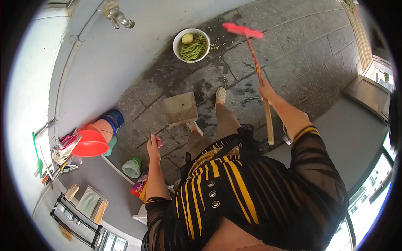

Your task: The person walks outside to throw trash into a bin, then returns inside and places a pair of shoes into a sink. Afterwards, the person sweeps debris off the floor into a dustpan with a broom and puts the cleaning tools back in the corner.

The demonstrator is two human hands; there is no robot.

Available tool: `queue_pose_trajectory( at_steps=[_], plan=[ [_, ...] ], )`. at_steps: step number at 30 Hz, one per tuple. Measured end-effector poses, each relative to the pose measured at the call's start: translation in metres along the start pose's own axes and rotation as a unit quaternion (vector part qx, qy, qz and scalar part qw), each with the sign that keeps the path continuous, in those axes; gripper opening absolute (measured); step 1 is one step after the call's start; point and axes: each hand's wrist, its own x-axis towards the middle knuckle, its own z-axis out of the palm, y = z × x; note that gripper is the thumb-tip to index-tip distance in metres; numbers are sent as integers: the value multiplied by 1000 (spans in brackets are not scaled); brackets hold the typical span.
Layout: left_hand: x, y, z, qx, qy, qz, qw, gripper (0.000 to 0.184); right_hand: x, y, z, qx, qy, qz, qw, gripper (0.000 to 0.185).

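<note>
My right hand [268, 91] is wrapped round the handle of a broom [253, 53]. Its blurred pink head points away from me, and the wooden lower end of the stick hangs back beside my hip. My left hand [155, 144] is held out at the left with fingers curled; whatever they hold, if anything, I cannot make out. Just ahead of it a grey dustpan [181, 106] lies on the floor by my feet. A white bowl [176, 47] with green beans and a round pale yellow vegetable stands near the wall, with green bits scattered beside it.
Dark, partly wet stone tiles [293, 54] cover the floor. A tap [118, 16] sticks out of the left wall. A red basin [90, 143], a blue bucket [114, 121] and a small lined bin [131, 168] stand at the left. A grey counter [343, 129] lies at the right.
</note>
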Motion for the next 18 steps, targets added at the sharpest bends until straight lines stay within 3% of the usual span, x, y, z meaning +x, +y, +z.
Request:
queue_pose_trajectory(
  at_steps=[2, 5, 11, 14, 18],
  plan=[
    [2, 0, 9, -10, -12, -5, 1000, 39, -38, 3, -32, 89, -85, 5, 992, 58],
    [6, 0, 18, -19, -28, -3, 999, 38, -55, -23, -64, 104, -79, 13, 991, 60],
    [-5, 7, 36, 11, -52, 8, 999, 39, 52, -93, -38, -66, -12, -64, 996, 54],
    [-6, 10, 38, -19, -52, 16, 998, 38, 87, -54, 16, -133, 37, -60, 989, 53],
    [-2, 10, 37, -2, -49, 22, 999, 39, 2, -36, 3, -172, -41, -59, 982, 56]
  ],
)
